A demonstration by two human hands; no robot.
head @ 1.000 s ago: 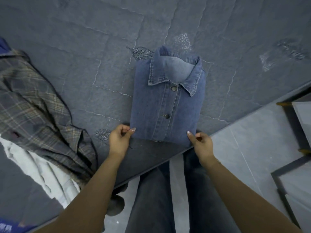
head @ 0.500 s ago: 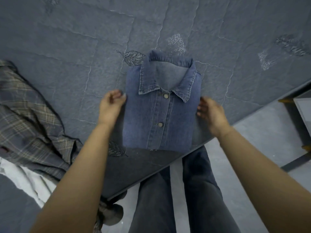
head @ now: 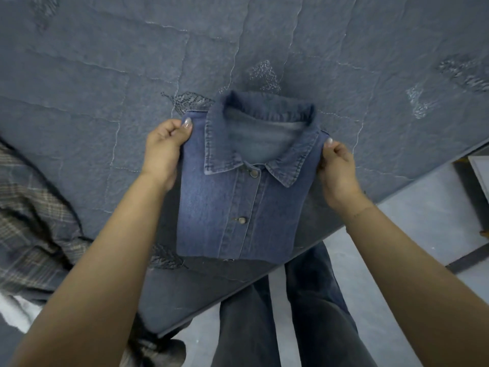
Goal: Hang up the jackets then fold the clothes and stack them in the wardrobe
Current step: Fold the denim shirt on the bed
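Observation:
A folded blue denim shirt (head: 238, 207), collar away from me and buttons up, is lifted a little above the grey quilted bed (head: 105, 75). My left hand (head: 165, 149) grips its upper left edge, thumb on top. At the upper right edge my right hand (head: 337, 168) pinches the fabric the same way. The shirt's lower edge hangs near the bed's front edge.
A grey plaid garment (head: 34, 221) lies crumpled at the bed's left, with white cloth (head: 16, 311) under it. My legs stand on the pale floor (head: 423, 221) below the bed edge. Furniture edges (head: 479, 170) show at the far right.
Both hands slid from the shirt's bottom corners up along its sides to the shoulders, and the folded shirt has come up off the bed.

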